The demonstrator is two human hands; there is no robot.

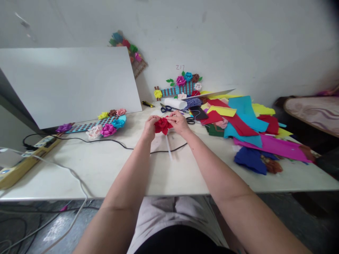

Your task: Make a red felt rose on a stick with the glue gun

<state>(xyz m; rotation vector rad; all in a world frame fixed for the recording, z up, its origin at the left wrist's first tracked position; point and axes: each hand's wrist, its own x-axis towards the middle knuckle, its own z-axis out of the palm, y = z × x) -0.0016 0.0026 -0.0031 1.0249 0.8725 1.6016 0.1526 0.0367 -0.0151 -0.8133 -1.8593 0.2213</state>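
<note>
A red paper flower (162, 125) is held above the table between my two hands, its petals folded and layered. My left hand (150, 126) grips it from the left side. At its right edge, the fingers of my right hand (179, 122) pinch a petal. Below the flower a thin whitish stick (168, 148) slants down toward me; whether it is joined to the flower is hidden. Just beyond my hands lie scissors with dark blue handles (166, 109), and black-handled scissors (190, 120) rest to the right of my right hand.
Coloured crepe paper sheets (243, 116) are heaped on the right. A flower-decorated guitar shape (92, 124) lies on the left, near a white board (71, 84). A black cable (120, 142) crosses the table (106, 176) from a power strip (29, 160). A yellow cutter (147, 104) lies behind.
</note>
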